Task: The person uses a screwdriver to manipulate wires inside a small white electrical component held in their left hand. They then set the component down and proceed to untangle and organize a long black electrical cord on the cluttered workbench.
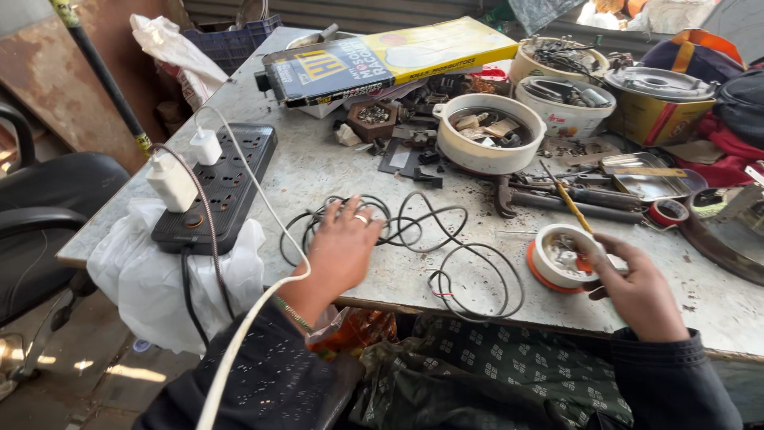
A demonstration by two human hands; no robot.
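Worktop (334,171) of pale, scuffed stone seen from above, its near edge running just in front of the person's lap. At the far left a black office chair (48,207) stands on the floor beside the left edge. On that left corner a black power strip (219,187) lies over a white plastic bag (159,279) that hangs past the edge; two white chargers (171,181) are plugged into the strip, and a white cable (255,310) trails from one toward the viewer. Next, the left hand (344,247) rests palm down with fingers spread wide on a loose tangle of black wire (422,231), which loops across the worktop to just beside the near edge. Around the wire lies a fairly open patch of surface. Behind it sits a long flat yellow and black box (390,60), then a round white pot (488,131) holding small parts. Further right, the right hand (637,291) near the front edge has its fingers closed on a thin yellow-handled tool (571,205), whose tip sits at a small white and orange cup (557,256). Crowding the right side are dark hand tools (573,197), a metal tray (649,177) and a red roll of tape (667,212).
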